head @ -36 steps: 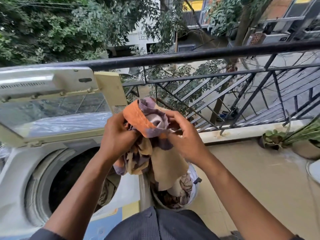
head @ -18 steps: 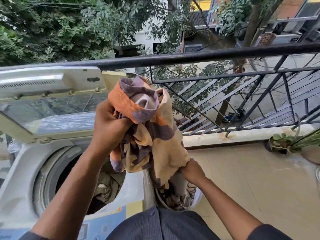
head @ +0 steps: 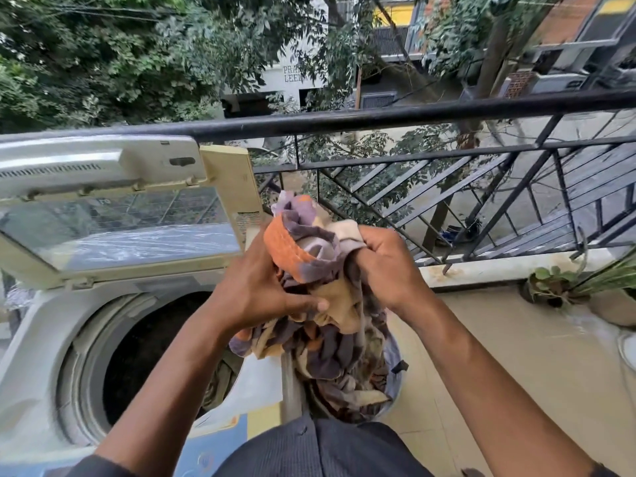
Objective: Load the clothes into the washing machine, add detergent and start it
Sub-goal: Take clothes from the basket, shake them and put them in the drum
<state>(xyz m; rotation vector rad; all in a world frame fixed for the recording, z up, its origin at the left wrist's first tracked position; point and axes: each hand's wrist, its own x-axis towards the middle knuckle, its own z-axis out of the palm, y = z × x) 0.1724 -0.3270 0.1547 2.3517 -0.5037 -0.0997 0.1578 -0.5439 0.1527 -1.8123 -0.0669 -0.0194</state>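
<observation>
A top-loading washing machine (head: pixel 31 356) stands at the left with its lid (head: pixel 103 187) raised. Its dark drum (head: pixel 137 356) holds some drab clothing at the right side. Both hands hold a bunched orange, purple and cream patterned cloth (head: pixel 309 270) in the air, right of the drum and above a laundry basket (head: pixel 394 395). My left hand (head: pixel 258 294) grips the bundle's left side. My right hand (head: pixel 385 266) is closed on its upper right. The cloth's lower end hangs down into the basket, where more clothes lie.
A black metal railing (head: pixel 378 115) runs across the balcony behind the machine. Potted plants (head: pixel 564 284) stand on the tiled floor at the right by a low ledge. Trees and buildings lie beyond the railing.
My right hand rose from the cloth's lower end by the basket and now grips the top of the bundle. The left hand came down and to the right with the cloth.
</observation>
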